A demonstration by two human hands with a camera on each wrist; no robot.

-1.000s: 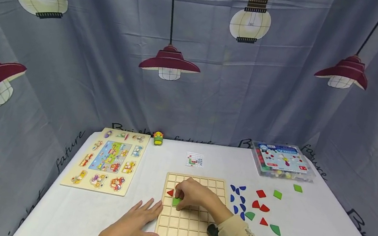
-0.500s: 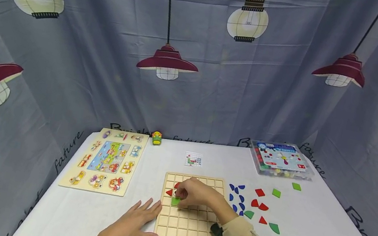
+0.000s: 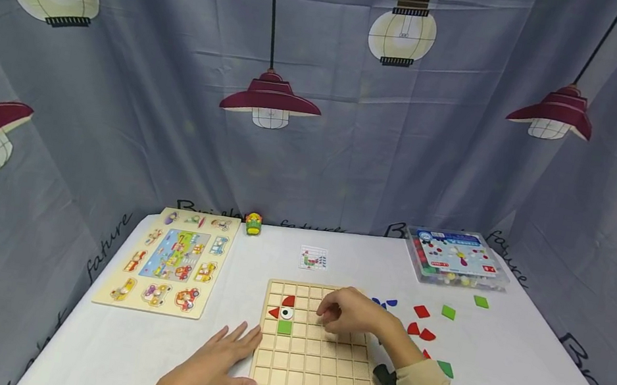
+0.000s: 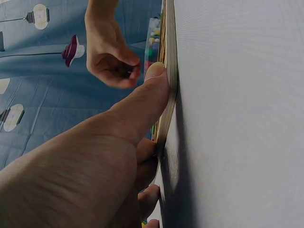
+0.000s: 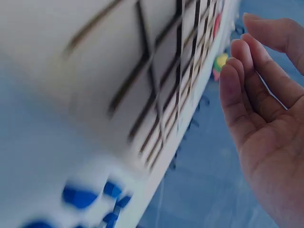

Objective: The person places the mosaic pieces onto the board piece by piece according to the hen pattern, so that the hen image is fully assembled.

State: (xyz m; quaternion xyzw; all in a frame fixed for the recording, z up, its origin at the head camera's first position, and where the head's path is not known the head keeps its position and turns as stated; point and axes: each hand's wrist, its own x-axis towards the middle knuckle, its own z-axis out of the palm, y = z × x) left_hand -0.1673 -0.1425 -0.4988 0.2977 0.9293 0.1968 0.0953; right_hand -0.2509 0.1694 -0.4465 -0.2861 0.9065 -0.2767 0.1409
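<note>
A wooden grid board (image 3: 312, 366) lies on the white table. On its left side sit a red quarter-circle piece (image 3: 289, 301), a red triangle (image 3: 274, 312), a white piece with a black dot like an eye (image 3: 287, 313) and a green square (image 3: 284, 327). My left hand (image 3: 217, 365) lies beside the board, fingers spread, thumb and fingertips touching its left edge. Above the board's right half hovers my right hand (image 3: 353, 312), its fingers loosely bent. Seen from the right wrist, that hand (image 5: 270, 109) has nothing between thumb and fingers.
Blue half-round pieces (image 5: 80, 195) lie right of the board, partly hidden by the right arm. Beyond are red pieces (image 3: 422, 311) and green pieces (image 3: 449, 312). A clear box (image 3: 456, 260), a pattern card (image 3: 313, 258), a small figure (image 3: 253, 223) and a vehicle puzzle (image 3: 115, 263) stand around.
My right hand has left the eye piece and moved right across the board, uncovering the red, eye and green pieces. The left hand stays at the board's edge.
</note>
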